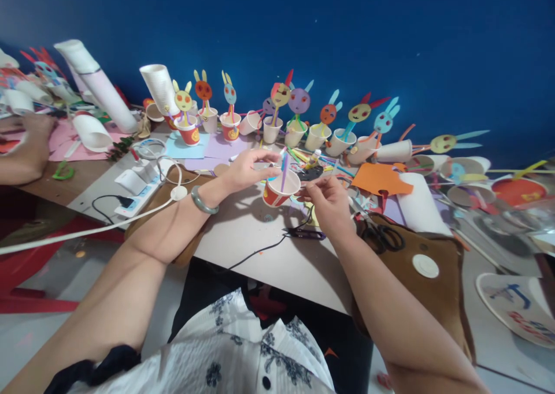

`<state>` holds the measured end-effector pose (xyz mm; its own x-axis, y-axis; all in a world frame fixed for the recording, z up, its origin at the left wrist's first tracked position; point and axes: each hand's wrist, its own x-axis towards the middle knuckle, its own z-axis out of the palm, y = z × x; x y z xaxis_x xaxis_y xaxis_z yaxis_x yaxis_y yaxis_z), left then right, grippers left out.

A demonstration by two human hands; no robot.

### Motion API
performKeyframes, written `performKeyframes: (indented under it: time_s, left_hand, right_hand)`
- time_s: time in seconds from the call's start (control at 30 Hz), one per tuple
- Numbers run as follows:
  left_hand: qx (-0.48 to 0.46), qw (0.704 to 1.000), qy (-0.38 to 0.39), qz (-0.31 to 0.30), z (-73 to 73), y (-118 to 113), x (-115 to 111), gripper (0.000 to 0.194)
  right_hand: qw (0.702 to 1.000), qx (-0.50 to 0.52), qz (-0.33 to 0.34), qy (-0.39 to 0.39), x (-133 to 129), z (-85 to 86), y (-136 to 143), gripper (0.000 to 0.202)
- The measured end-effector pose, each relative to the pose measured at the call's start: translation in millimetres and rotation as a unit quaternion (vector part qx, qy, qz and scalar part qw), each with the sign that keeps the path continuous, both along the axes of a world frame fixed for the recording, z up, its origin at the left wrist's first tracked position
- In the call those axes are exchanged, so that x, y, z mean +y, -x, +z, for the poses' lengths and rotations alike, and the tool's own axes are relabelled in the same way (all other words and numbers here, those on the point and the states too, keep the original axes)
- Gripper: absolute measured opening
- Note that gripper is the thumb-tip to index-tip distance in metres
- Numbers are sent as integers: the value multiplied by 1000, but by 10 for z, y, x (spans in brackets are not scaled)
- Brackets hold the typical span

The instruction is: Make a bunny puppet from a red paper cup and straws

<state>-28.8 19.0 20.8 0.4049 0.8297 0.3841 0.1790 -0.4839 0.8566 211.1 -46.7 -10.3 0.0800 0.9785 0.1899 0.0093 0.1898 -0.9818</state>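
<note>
A red-and-white paper cup is in front of me above the table, its mouth tilted toward me. A purple strip rises out of it, with a bit of light blue beside it. My left hand, a bangle on its wrist, reaches over the cup's left rim with thumb and forefinger closed at the strip. My right hand is pinched at the cup's right side, fingertips by the rim. What is between those fingertips is too small to make out. Black scissors lie just right of my right wrist.
Paper cups with rabbit-faced figures line the blue wall. A power strip with cables sits left, orange paper right. A black cord crosses the table front. Another person's hand rests at far left.
</note>
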Motion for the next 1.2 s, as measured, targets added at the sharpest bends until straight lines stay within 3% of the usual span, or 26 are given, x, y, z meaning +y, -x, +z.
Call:
performKeyframes:
  time_s: [0.23, 0.47, 0.87, 1.2]
  left_hand:
    - [192, 965, -172, 41, 34, -6, -111, 31]
    - [123, 982, -142, 11, -80, -80, -88, 44]
    - [122, 982, -145, 7, -264, -176, 11, 55]
    - [161, 972, -168, 30, -271, -191, 42, 46]
  right_hand:
    - [998, -36, 11, -46, -28, -81, 20, 53]
    - [996, -65, 14, -52, -17, -176, 39, 48]
    - [994, -76, 37, -62, 11, -179, 33, 38]
    - [988, -50, 144, -15, 74, -276, 60, 70]
